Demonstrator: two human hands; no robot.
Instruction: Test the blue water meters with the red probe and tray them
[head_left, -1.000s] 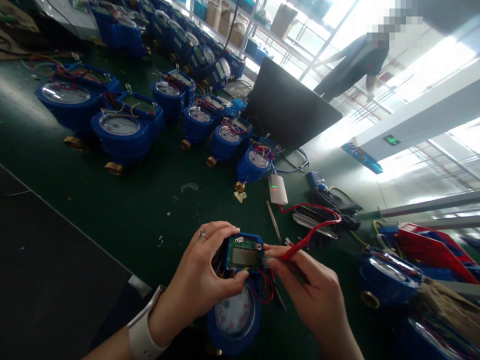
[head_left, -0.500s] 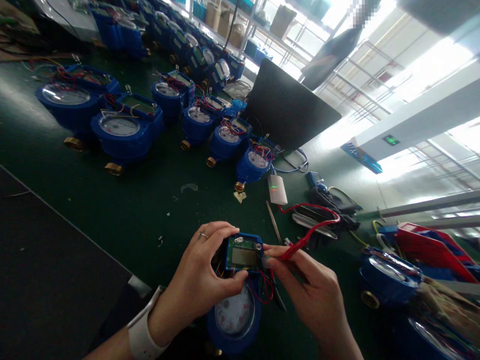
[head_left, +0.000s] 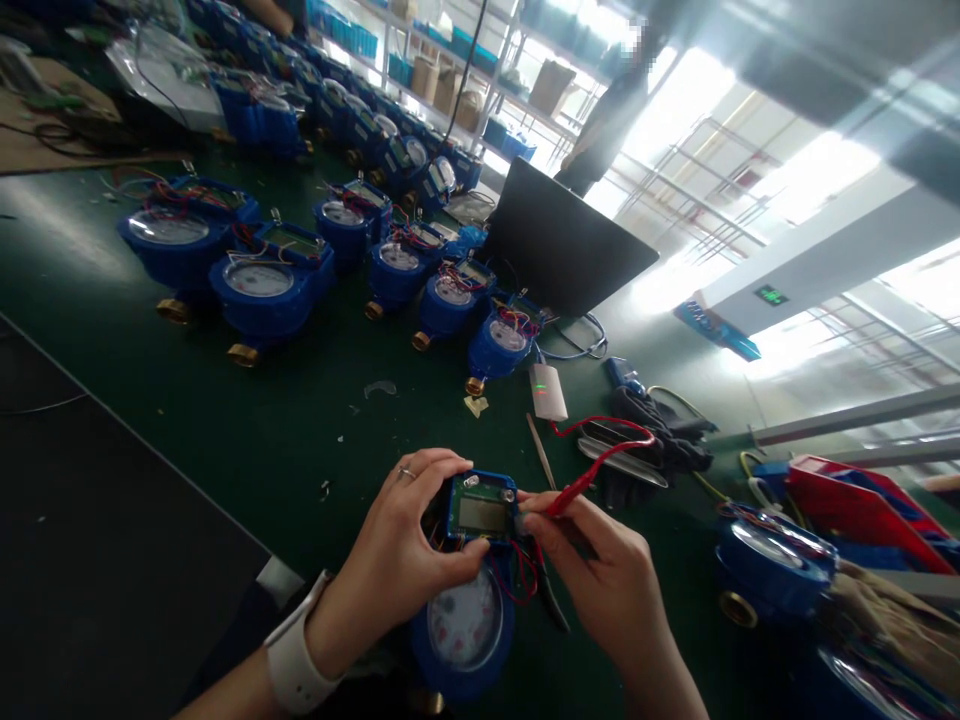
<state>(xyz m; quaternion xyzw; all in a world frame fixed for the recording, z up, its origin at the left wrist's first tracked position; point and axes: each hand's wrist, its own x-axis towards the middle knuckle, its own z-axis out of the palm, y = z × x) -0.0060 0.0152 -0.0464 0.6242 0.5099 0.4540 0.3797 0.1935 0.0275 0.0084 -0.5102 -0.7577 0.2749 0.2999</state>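
A blue water meter (head_left: 463,625) with a round dial lies on the green table in front of me. My left hand (head_left: 411,525) grips the meter's blue electronics housing (head_left: 482,514), thumb at its lower edge and fingers at its upper left. A circuit board with a small grey display shows inside the housing. My right hand (head_left: 592,555) pinches the end of a red-sheathed probe lead (head_left: 574,490) against the housing's right side; its tip is hidden by the fingers. Red wires loop below, near the dial. The lead runs back to a white box (head_left: 548,391) with green and red lights.
Several blue water meters (head_left: 259,290) with exposed wires stand in a row behind, more beyond them. A laptop (head_left: 566,240) stands at the back. Tweezers (head_left: 540,450), a dark pouch (head_left: 660,430), a red bin (head_left: 862,500) and another meter (head_left: 776,555) lie to the right.
The camera view has shifted slightly, so the background sits a little differently. Both hands keep their hold on the housing and the lead. A person in the background has moved left in the picture.
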